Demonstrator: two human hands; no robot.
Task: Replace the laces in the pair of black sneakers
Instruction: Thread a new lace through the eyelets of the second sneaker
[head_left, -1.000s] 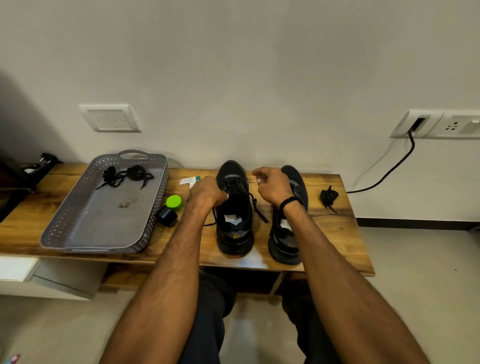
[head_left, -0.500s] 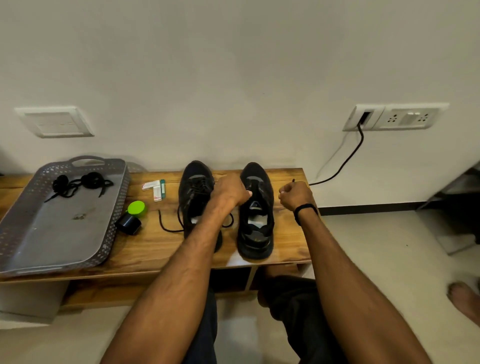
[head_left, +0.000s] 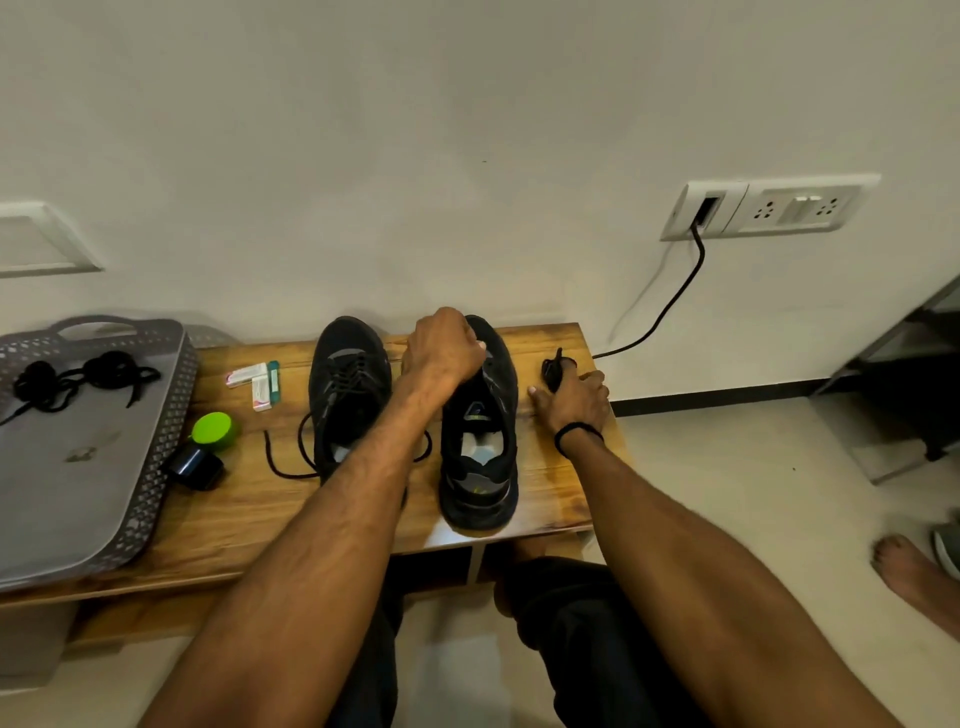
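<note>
On the surface (head_left: 249, 499), the laced sneaker (head_left: 348, 374) and the unlaced sneaker (head_left: 480, 467) stand side by side, toes toward the wall. The left hand (head_left: 444, 345) grips the unlaced sneaker's throat with fingers curled, while the right hand (head_left: 576, 397) lies thumb-spread, fingers touching the coiled lace (head_left: 551, 366) just beside it; whether they have closed on it cannot be told. Risk: a partial pinch could let the coil unravel, tangle, or slip off the nearby edge.

The worktop (head_left: 260, 512) is showing glossy, grained wood; the sneakers (head_left: 480, 499) are looking like matt black cloth; the tray (head_left: 167, 431) is showing perforated grey plastic.
</note>
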